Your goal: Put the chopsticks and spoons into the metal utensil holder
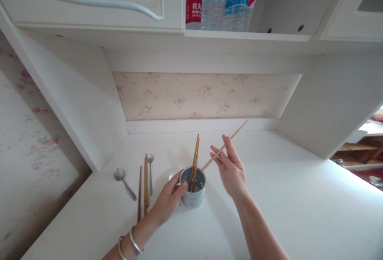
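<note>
The left hand [169, 200] is gripping the near-left side of a small white cup [194, 190] that is standing upright on the white table [284, 212], its fingers curled around the wall and the thumb lying over the rim. The right hand [230, 170] is hovering just right of the cup, its fingers lying almost straight and pressed together, pinching a single chopstick [230, 139] that is slanting up to the far right while its lower end is pointing down toward the cup's mouth. Whether that end is already touching the rim is hard to tell.

Judging from how things are lying, the work is roughly halfway. A few chopsticks [194, 162] are already standing in the cup, leaning slightly to the right. Still out on the table, to the left of the cup, several more loose chopsticks [143, 188] are lying side by side, pointing near to far. A small spoon [150, 172] is lying just beside them on the right, and a larger spoon [123, 181] is resting a little further left, apart from the sticks.

Up on the shelf above, water bottles [223, 0] are standing in a row.
</note>
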Available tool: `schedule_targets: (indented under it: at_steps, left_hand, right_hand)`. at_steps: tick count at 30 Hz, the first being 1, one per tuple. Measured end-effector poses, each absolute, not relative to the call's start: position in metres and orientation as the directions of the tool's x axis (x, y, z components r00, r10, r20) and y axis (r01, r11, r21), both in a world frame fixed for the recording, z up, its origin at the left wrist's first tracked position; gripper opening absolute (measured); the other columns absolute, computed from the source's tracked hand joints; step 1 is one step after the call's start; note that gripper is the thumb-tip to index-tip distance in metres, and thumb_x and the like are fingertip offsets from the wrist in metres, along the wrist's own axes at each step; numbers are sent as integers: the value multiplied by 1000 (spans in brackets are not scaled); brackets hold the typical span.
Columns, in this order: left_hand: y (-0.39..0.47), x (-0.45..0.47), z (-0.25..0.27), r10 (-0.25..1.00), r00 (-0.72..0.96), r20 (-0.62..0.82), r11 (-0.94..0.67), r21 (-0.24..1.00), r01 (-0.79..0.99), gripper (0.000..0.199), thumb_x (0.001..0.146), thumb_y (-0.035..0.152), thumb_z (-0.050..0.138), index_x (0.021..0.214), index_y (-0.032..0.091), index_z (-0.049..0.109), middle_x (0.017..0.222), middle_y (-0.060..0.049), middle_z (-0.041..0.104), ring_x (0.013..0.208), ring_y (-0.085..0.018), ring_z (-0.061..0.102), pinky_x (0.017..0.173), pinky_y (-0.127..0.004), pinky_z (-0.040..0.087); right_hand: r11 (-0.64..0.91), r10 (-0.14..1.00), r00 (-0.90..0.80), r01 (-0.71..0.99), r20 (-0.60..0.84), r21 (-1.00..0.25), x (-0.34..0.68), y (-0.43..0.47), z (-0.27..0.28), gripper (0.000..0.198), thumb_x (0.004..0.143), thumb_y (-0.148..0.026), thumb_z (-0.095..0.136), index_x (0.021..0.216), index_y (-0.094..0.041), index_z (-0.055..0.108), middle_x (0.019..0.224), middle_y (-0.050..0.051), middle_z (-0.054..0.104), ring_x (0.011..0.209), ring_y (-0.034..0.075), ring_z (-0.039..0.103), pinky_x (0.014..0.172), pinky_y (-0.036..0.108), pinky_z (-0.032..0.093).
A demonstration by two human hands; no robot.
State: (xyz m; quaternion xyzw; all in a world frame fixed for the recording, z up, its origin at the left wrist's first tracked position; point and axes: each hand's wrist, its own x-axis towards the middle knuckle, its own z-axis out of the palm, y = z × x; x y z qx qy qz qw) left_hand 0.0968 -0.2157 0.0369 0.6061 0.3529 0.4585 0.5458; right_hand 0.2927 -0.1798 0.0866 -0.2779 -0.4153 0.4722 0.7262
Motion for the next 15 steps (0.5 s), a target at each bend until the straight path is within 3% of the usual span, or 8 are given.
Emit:
schedule_targets:
  at_steps: [3, 6, 9, 12, 15]
  left_hand:
    - [-216, 96, 38, 927, 331, 175, -160, 985, -72, 50, 89, 40, 50, 135, 19, 45, 136, -10, 51, 123, -26, 47, 103, -38, 38]
    - [-216, 96, 38, 923, 338, 182, -165, 983, -78, 50, 90, 38, 49, 135, 19, 45, 136, -9, 51, 124, -25, 47, 105, -38, 36]
    - [-215, 97, 37, 922, 335, 194, -177, 981, -80, 49, 90, 37, 50, 135, 19, 45, 136, -9, 51, 125, -24, 46, 107, -38, 34]
    - [-215, 97, 38, 923, 328, 202, -187, 979, -79, 50, 89, 37, 50, 135, 19, 45, 137, -9, 50, 126, -25, 45, 108, -39, 33]
    - [-215, 97, 39, 925, 328, 192, -178, 981, -73, 51, 89, 37, 51, 136, 19, 44, 137, -9, 51, 125, -25, 46, 107, -40, 33]
  right_hand:
    - [383, 924, 186, -444, 335, -810, 291, -179, 83, 42, 86, -33, 57, 127, -33, 54, 140, 3, 46, 108, 21, 61, 92, 41, 50]
    - [428, 901, 214, -303, 377, -851, 288, -180, 78, 45, 86, -32, 58, 131, -32, 50, 136, 6, 51, 94, 19, 66, 87, 40, 53]
    - [462, 884, 165, -160, 437, -873, 281, -183, 72, 58, 84, -30, 60, 138, -33, 39, 138, 9, 48, 84, 17, 68, 76, 37, 56]
    - [427, 904, 73, -85, 421, -900, 273, -185, 67, 70, 83, -29, 61, 144, -31, 26, 123, 10, 61, 84, 17, 68, 76, 37, 56]
    - [356, 934, 20, 3, 356, -935, 268, -184, 63, 61, 83, -31, 60, 139, -25, 37, 111, 9, 68, 88, 19, 67, 79, 37, 54]
